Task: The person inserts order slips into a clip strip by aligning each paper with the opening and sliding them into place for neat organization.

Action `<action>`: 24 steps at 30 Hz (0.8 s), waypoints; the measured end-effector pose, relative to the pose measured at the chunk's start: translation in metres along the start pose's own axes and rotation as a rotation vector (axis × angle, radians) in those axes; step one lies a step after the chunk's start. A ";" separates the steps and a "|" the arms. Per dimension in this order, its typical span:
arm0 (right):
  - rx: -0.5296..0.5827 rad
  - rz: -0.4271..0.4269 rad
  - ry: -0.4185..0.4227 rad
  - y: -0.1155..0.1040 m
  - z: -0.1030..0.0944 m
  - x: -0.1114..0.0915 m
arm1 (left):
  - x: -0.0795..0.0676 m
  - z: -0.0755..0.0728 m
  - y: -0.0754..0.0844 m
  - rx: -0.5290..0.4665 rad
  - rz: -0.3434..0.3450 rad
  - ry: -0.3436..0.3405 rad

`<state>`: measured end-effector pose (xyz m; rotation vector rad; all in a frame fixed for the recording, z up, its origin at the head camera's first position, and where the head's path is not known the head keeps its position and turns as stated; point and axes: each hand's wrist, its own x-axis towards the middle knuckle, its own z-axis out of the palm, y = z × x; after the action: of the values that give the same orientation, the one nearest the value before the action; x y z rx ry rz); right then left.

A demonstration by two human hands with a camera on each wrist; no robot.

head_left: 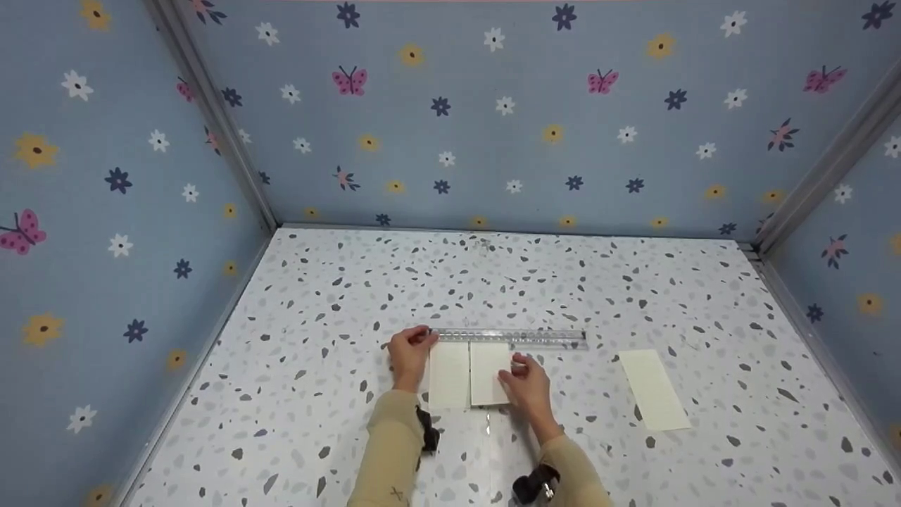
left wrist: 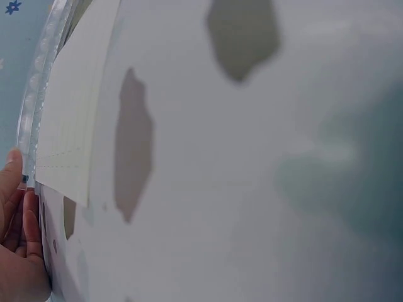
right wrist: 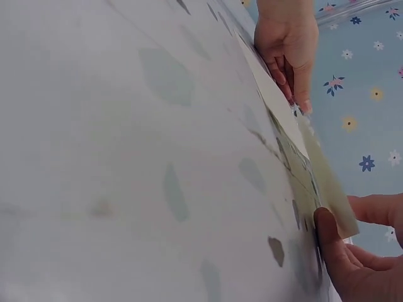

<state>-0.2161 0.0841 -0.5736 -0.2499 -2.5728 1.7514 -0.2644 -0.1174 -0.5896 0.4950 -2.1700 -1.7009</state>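
Note:
My left hand [head_left: 410, 357] pinches the left end of a clear plastic ruler [head_left: 510, 336]; in the left wrist view its thumb [left wrist: 11, 173] touches that end. Below the ruler lies a cream paper slip [head_left: 449, 377], its faint lines showing in the left wrist view. Just right of it is a second cream paper slip [head_left: 489, 373]. My right hand [head_left: 529, 389] pinches this second slip by its right edge. In the right wrist view the held slip [right wrist: 330, 189] is tilted up off the table, between the right thumb and fingers [right wrist: 378, 211].
A third cream paper slip [head_left: 654, 391] lies slanted to the right of my right hand. The speckled white tabletop [head_left: 338, 282] is bordered by blue flowered panels [head_left: 479, 141] at the back and both sides. Black cameras are strapped to both wrists.

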 end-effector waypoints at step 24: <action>-0.209 -0.083 -0.006 0.012 -0.060 -0.002 | 0.001 0.001 -0.001 0.001 -0.012 0.003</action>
<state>-0.2067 0.1430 -0.5624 -0.1393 -2.7287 1.4601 -0.2658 -0.1172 -0.5909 0.5120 -2.1703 -1.7046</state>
